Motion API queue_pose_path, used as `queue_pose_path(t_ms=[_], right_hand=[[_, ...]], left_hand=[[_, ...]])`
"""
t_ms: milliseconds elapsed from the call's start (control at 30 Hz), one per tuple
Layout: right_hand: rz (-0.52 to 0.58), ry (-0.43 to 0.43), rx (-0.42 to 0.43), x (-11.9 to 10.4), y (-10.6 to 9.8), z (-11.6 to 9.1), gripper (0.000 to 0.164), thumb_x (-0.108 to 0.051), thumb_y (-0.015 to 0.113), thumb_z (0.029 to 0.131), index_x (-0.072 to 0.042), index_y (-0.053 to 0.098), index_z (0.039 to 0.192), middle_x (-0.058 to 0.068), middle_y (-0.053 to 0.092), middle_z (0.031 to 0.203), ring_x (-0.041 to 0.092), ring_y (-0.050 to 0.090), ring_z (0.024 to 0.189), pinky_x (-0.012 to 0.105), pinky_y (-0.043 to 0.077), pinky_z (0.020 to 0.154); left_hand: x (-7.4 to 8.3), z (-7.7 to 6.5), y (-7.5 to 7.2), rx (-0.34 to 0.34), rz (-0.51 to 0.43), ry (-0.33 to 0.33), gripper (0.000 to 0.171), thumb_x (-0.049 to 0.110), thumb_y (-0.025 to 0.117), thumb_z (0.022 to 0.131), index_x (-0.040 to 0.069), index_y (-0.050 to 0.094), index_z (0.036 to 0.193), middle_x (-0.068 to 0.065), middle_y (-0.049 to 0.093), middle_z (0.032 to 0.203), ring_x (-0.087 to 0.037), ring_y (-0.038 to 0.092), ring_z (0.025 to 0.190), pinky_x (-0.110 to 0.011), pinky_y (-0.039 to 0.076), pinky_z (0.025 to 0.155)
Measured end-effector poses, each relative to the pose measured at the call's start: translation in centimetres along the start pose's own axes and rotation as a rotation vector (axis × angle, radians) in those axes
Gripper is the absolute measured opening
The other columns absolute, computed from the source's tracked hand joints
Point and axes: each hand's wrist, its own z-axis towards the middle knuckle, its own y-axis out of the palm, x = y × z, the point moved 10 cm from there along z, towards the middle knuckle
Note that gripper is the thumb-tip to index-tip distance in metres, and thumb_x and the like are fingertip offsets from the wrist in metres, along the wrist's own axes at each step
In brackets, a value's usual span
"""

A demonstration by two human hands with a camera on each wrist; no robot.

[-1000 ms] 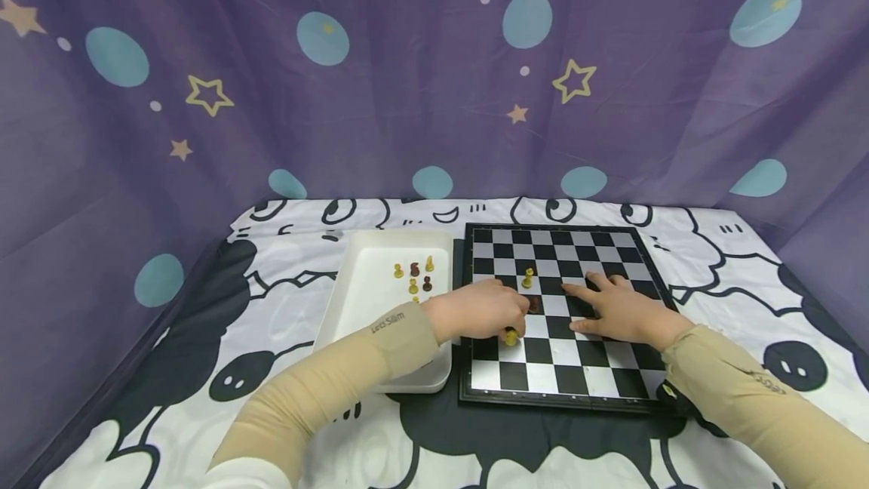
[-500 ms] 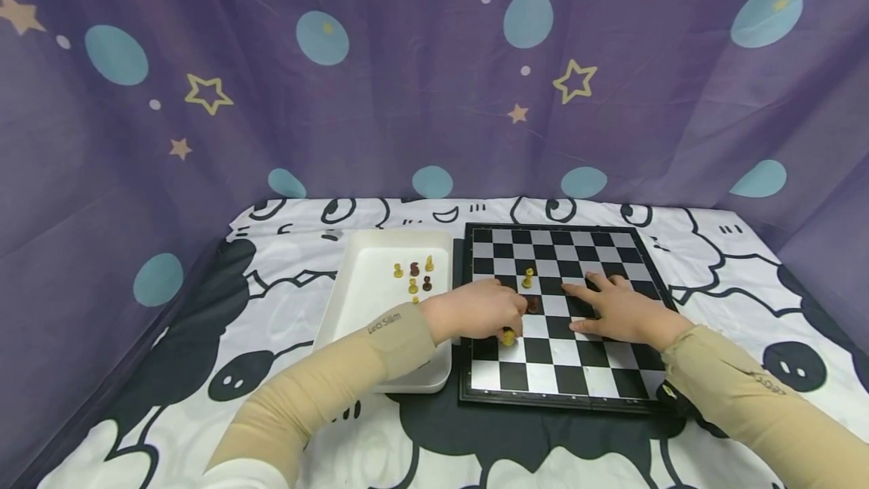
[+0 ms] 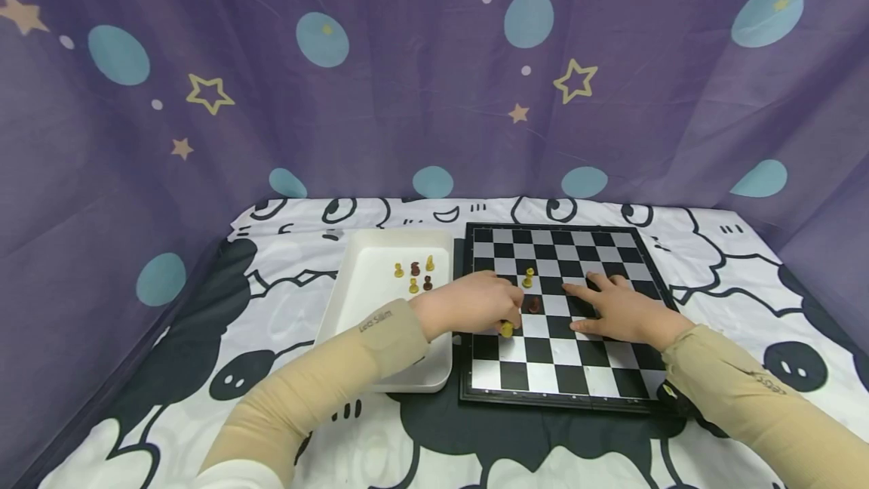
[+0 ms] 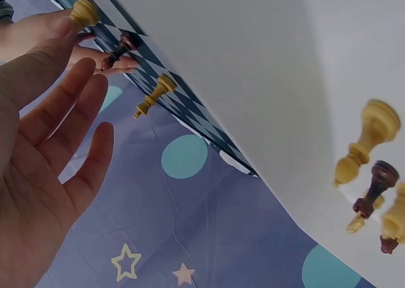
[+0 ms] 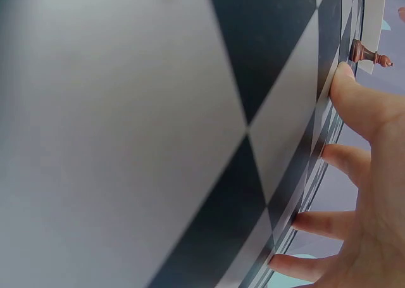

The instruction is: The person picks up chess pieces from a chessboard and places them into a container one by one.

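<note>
My left hand (image 3: 478, 302) is over the left side of the checkered chessboard (image 3: 563, 353). It pinches a yellow chess piece (image 4: 84, 14) between thumb and index finger, the other fingers loosely bent. The piece's base faces my head camera, and its top is hidden by the fingers. Just beyond, a dark red chess piece (image 3: 534, 305) stands on the board, with a yellow chess piece (image 3: 528, 278) behind it. My right hand (image 3: 621, 310) rests on the right half of the board, fingers spread, holding nothing; in the right wrist view its fingertips touch the squares.
Left of the board lies a white tray (image 3: 363, 315) under my left forearm, with several yellow and dark red chess pieces (image 3: 413, 286) in it. A patterned cloth (image 3: 285, 330) covers the table, and a purple curtain (image 3: 380, 119) hangs behind.
My left hand has shifted slightly left and away from me, taking the pinched yellow chess piece with it. The right hand stays in place.
</note>
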Motion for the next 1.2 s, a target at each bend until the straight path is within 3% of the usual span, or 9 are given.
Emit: queue_pose_path(t_ms=[300, 767, 1200], right_hand=[[0.002, 0.006, 0.002, 0.1, 0.1, 0.0, 0.082, -0.069, 0.053, 0.079, -0.019, 0.042, 0.144, 0.030, 0.029, 0.146, 0.056, 0.030, 0.127, 0.069, 0.038, 0.089], [-0.009, -0.002, 0.015, 0.1, -0.2, 0.0, 0.082, -0.069, 0.053, 0.080, -0.018, 0.042, 0.144, 0.032, 0.029, 0.145, 0.058, 0.030, 0.126, 0.070, 0.037, 0.089], [-0.022, -0.007, 0.029, 0.0, -0.1, -0.2, 0.081, -0.069, 0.053, 0.080, -0.018, 0.043, 0.143, 0.031, 0.032, 0.144, 0.055, 0.033, 0.124, 0.068, 0.040, 0.087]], left_hand=[[-0.1, -0.8, -0.4, 0.027, 0.014, 0.002, 0.016, 0.030, 0.072, 0.081, 0.028, 0.074, 0.097, 0.009, 0.063, 0.099, -0.006, 0.060, 0.092, -0.024, 0.046, 0.075], [-0.9, -2.1, -0.4, 0.043, -0.011, -0.033, 0.022, 0.027, 0.072, 0.080, 0.027, 0.074, 0.102, 0.008, 0.063, 0.097, -0.006, 0.059, 0.091, -0.023, 0.045, 0.073], [-2.0, -4.7, -0.6, 0.096, -0.020, -0.055, 0.010, 0.027, 0.074, 0.078, 0.026, 0.074, 0.089, 0.008, 0.062, 0.090, -0.007, 0.059, 0.087, -0.024, 0.044, 0.070]])
